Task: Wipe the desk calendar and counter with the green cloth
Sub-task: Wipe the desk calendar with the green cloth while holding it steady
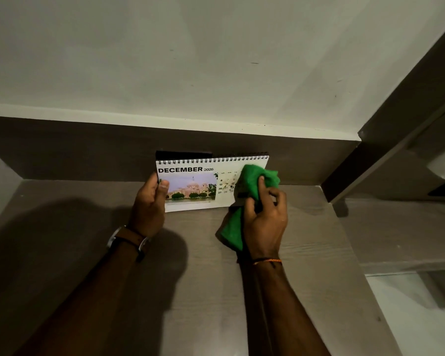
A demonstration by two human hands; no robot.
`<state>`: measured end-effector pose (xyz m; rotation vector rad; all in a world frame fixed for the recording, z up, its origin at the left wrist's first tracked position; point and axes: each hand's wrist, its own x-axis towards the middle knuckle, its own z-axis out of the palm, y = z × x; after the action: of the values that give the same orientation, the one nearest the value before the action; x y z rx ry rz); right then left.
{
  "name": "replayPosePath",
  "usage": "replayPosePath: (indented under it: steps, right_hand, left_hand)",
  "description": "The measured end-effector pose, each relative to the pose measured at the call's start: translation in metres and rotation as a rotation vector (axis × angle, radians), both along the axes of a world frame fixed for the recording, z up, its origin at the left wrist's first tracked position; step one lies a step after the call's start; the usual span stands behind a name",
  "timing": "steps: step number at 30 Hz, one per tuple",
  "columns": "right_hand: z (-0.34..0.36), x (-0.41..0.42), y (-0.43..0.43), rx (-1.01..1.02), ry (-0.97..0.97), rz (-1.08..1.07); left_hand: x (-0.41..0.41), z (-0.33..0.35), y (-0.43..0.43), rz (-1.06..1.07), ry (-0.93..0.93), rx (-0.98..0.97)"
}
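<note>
Both hands were busy on the calendar. On the left, the left hand (149, 201) was clamped on the near left edge of the desk calendar (190, 183), thumb laid over the front page, steadying it; a watch (125, 240) sat on that wrist. To the right, the right hand (263, 217) was closed around the bunched green cloth (254, 181), pressing it against the right part of the page, over the date grid, with a tail of cloth hanging down onto the counter (306, 253). By my reckoning the job was at its first half: the calendar was being wiped, the picture side looked not yet covered, and the counter itself was left to do. The calendar stood near the back of the counter, close to the dark upstand below the pale wall (216, 60), its spiral binding on top, open at December 2026, with a photograph of a domed building beside the dates. Its page looked clean and glossy.
</note>
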<state>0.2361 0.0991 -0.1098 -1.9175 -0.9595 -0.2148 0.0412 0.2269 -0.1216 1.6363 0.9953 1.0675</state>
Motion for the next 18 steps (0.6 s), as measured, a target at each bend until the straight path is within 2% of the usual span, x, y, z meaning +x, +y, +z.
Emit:
replayPosePath:
  steps: [3,6,9,14,16,18]
  right_hand:
    - [0.005,-0.009,0.009,-0.022,-0.049,0.102]
    - [0.002,-0.017,0.011,-0.158,-0.139,0.234]
    - [-0.002,-0.008,0.006,-0.215,-0.159,0.209]
    - [0.001,0.003,0.010,-0.085,-0.057,0.052]
    - [0.001,-0.005,0.013,-0.093,-0.077,0.105]
    - [0.000,-0.014,0.011,-0.173,-0.178,0.231]
  left_hand:
    - [0.004,0.000,-0.001,0.044,-0.049,-0.015]
    - [0.004,0.002,0.002,0.056,-0.048,-0.025]
    - [0.003,0.005,0.004,0.028,0.032,0.025]
    - [0.012,0.005,0.002,-0.010,0.042,0.048]
    - [0.012,0.004,0.002,-0.004,0.031,0.052]
    - [0.010,0.004,0.005,0.002,0.044,0.076]
